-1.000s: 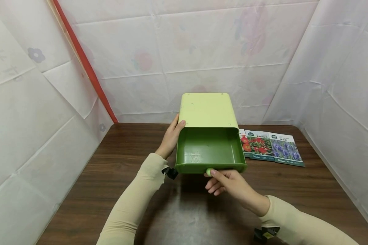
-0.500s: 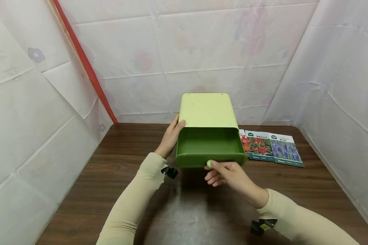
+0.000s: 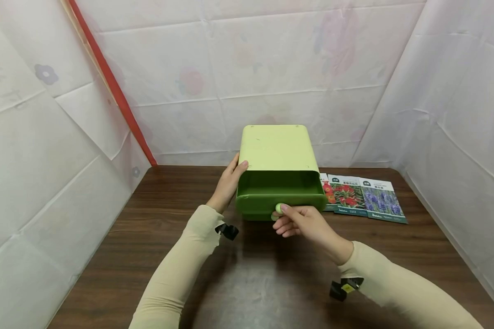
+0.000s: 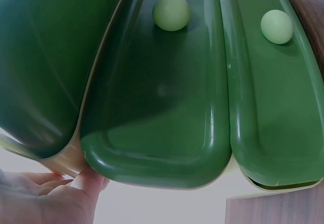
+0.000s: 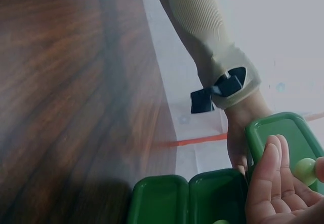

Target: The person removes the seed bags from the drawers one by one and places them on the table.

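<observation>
Your left hand (image 3: 228, 183), fingers extended, braces the left side of the cabinet (image 3: 276, 147); your right hand (image 3: 309, 225) pinches the knob (image 3: 279, 208) of the drawer (image 3: 255, 204), best slid straight and level.

soft glare on the tabletop (image 3: 251, 283)

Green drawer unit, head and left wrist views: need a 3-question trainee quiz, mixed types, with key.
1. True or false: the left hand pinches the knob of the open drawer.

2. From the person's side, where do the flower packets lie?
a) on top of the cabinet
b) on the table, right of it
c) inside the open drawer

3. How many round knobs show in the left wrist view?

Key
1. False: the right hand pinches it; the left hand rests against the cabinet.
2. b
3. Two
</observation>
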`<state>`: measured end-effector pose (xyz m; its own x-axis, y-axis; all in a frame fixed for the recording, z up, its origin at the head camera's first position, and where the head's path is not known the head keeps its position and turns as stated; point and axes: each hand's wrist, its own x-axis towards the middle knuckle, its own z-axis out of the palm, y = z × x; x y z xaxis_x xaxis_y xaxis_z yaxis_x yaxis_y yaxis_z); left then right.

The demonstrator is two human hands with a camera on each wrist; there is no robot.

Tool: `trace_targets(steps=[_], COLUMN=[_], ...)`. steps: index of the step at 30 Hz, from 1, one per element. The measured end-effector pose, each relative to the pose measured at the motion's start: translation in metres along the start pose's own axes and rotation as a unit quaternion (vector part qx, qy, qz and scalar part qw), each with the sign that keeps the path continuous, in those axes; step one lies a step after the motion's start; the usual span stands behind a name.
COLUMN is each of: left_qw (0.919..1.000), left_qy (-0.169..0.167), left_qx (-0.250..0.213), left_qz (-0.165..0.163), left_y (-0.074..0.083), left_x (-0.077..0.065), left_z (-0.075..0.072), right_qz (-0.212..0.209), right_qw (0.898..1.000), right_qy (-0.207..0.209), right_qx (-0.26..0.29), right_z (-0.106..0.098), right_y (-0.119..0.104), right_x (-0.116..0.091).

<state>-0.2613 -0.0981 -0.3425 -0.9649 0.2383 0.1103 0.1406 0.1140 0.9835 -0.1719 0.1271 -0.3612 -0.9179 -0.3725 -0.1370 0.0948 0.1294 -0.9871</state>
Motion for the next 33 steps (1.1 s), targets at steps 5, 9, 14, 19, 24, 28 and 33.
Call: trace_targets(steps=[5, 9, 14, 19, 24, 28, 33], left_qw=[0.9999, 0.9998, 0.9997, 0.9999, 0.9996, 0.9992, 0.9993], left_qy=[0.008, 0.009, 0.008, 0.005, -0.003, -0.002, 0.009], left_qx=[0.002, 0.011, 0.017, 0.004, -0.029, -0.04, -0.037], left_qz=[-0.008, -0.013, -0.015, -0.012, -0.006, 0.001, -0.002], left_y=[-0.017, -0.016, -0.015, -0.014, -0.013, -0.013, -0.014], left_x=[0.01, 0.01, 0.01, 0.012, 0.012, 0.012, 0.012], left_z=[-0.003, -0.004, -0.005, -0.005, -0.004, -0.003, -0.002], right_qz=[-0.006, -0.011, -0.014, -0.012, -0.019, -0.02, -0.022], right_qw=[1.0, 1.0, 0.999, 0.999, 0.999, 0.999, 0.998], right_qy=[0.007, 0.014, 0.026, 0.033, 0.037, 0.044, 0.053], right_qx=[0.005, 0.01, 0.013, 0.014, 0.018, 0.021, 0.027], right_z=[-0.004, -0.006, -0.01, -0.013, -0.015, -0.016, -0.016], right_y=[0.0, -0.001, -0.002, -0.002, -0.004, -0.005, -0.005], right_x=[0.011, 0.02, 0.031, 0.039, 0.044, 0.049, 0.053])
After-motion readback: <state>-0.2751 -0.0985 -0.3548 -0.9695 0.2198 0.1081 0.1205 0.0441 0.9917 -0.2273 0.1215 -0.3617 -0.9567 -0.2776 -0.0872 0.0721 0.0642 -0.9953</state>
